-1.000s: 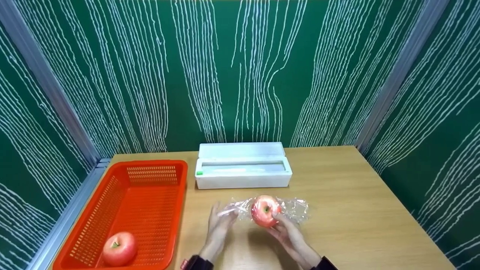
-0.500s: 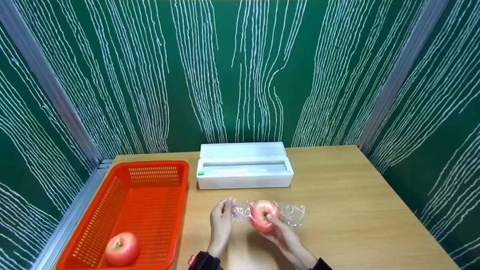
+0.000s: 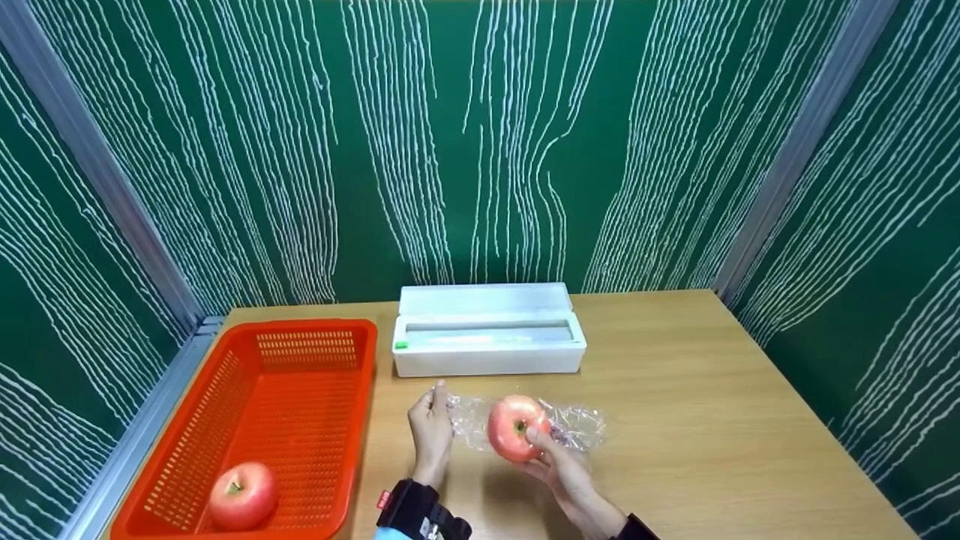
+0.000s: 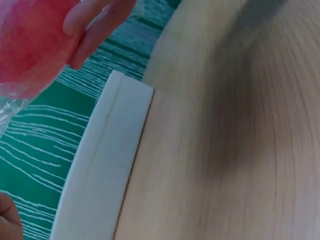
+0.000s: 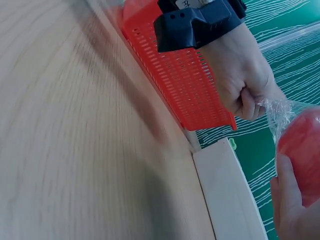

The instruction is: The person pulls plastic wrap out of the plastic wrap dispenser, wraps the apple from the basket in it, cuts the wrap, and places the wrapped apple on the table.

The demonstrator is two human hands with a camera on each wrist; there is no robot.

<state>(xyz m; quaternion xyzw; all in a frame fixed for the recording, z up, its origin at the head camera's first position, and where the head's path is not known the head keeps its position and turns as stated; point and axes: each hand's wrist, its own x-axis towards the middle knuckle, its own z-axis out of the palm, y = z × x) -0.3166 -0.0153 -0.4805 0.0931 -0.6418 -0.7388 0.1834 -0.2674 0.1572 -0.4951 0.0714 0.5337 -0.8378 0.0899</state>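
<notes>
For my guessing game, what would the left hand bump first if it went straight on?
Probably the white box, just ahead of the left hand, though depth is unclear and it might pass above.

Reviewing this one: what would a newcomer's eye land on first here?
Probably the bright orange-red basket on the left of the table, with a loose apple at its near end. Next, the wrapped apple in the right hand, its clear film pinched by the left hand. Behind rises a green wall streaked with white lines.
</notes>
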